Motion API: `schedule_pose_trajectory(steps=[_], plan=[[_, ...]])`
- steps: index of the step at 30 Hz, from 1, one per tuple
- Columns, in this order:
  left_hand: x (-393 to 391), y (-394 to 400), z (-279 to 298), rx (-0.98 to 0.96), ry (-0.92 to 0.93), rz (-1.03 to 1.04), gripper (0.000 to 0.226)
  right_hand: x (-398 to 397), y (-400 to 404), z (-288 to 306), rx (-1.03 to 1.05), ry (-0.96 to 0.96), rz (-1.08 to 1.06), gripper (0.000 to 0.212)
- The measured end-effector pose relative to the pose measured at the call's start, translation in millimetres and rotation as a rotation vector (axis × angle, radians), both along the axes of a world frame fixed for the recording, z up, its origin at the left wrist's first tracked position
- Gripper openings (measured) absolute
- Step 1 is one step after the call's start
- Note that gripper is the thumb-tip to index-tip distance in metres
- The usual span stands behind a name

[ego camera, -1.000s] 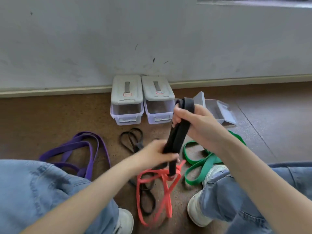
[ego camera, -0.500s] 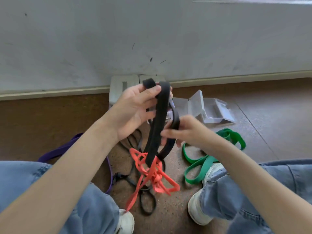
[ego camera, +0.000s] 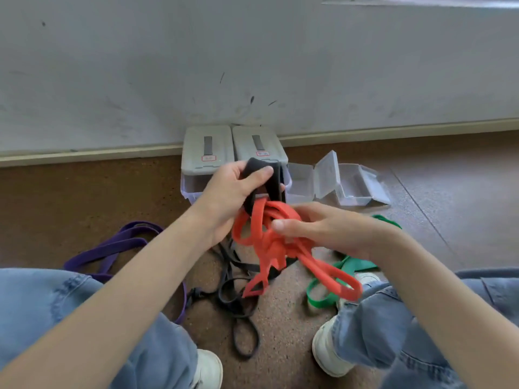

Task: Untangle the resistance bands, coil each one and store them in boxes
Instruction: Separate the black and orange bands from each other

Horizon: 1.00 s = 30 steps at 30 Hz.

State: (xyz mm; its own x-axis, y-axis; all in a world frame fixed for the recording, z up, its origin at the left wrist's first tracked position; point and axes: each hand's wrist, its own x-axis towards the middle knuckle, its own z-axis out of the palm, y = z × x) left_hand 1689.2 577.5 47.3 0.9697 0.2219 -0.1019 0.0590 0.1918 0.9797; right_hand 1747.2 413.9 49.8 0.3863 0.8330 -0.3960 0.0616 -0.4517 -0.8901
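Brown speckled floor [ego camera: 295, 346] meets a grey wall, where two lidded storage boxes [ego camera: 207, 153] stand side by side; beside them lies an open clear box [ego camera: 351, 183]; the left hand [ego camera: 227, 200] grips a wide black band [ego camera: 269, 178]; the right hand [ego camera: 328, 228] clutches a tangled red band [ego camera: 269, 242]; purple band [ego camera: 112, 248], green band [ego camera: 356, 265] and thin black band [ego camera: 238, 304] lie on the floor.

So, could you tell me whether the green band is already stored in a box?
No, the green band lies loose on the floor beside the person's shoe.
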Motion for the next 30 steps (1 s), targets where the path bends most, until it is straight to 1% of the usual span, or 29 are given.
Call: schedule_pose_trajectory(steps=[3, 5, 6, 9, 10, 12, 15, 18, 19, 22, 23, 24, 25, 27, 28, 30], plan=[[1, 0, 2, 0.064, 0.004, 0.062, 0.011, 2, 3, 0, -0.033, -0.130, -0.101, 0.026], [0, 5, 0, 0.162, 0.037, 0.083, 0.016, 8, 0, 4, -0.074, -0.212, -0.191, 0.016], [0, 7, -3, 0.195, 0.062, 0.100, 0.020, 10, -1, 4, -0.097, -0.282, -0.220, 0.012], [0, 7, -11, 0.145, 0.113, 0.148, 0.025, 12, -1, 3, -0.135, -0.528, -0.258, 0.006], [1, 7, -11, 0.141, 0.113, 0.156, 0.025, 12, 0, 4, -0.125, -0.558, -0.289, 0.005], [3, 11, -12, 0.140, 0.107, 0.138, 0.026, 13, 0, 6, -0.079, -0.548, -0.350, 0.007], [1, 13, -15, 0.147, 0.128, -0.038, 0.034, 12, 2, 8, 0.026, -0.562, -0.361, 0.010], [-3, 7, -25, 0.194, 0.181, -0.174, 0.039, 9, 2, 10, 0.178, -0.462, -0.366, 0.013], [-4, 6, -26, 0.263, 0.186, -0.180, 0.039, 10, 1, 8, 0.215, -0.400, -0.380, 0.014], [-2, 10, -28, 0.628, 0.166, -0.169, 0.036, 14, -2, 4, 0.345, -0.152, -0.443, 0.017], [-1, 11, -28, 0.719, 0.153, -0.172, 0.036, 16, -3, 4, 0.394, -0.082, -0.471, 0.019], [0, 13, -29, 0.767, 0.149, -0.178, 0.036, 19, -4, 4, 0.449, -0.021, -0.509, 0.022], [0, 16, -30, 0.771, 0.160, -0.185, 0.038, 23, -6, 6, 0.506, 0.032, -0.561, 0.026], [-2, 25, -30, 0.690, 0.197, -0.166, 0.036, 33, -12, 10, 0.621, 0.118, -0.670, 0.028], [-3, 30, -30, 0.615, 0.216, -0.142, 0.032, 38, -16, 12, 0.669, 0.154, -0.723, 0.025], [-6, 35, -30, 0.368, 0.248, -0.105, 0.025, 43, -19, 11, 0.693, 0.162, -0.804, 0.017]])
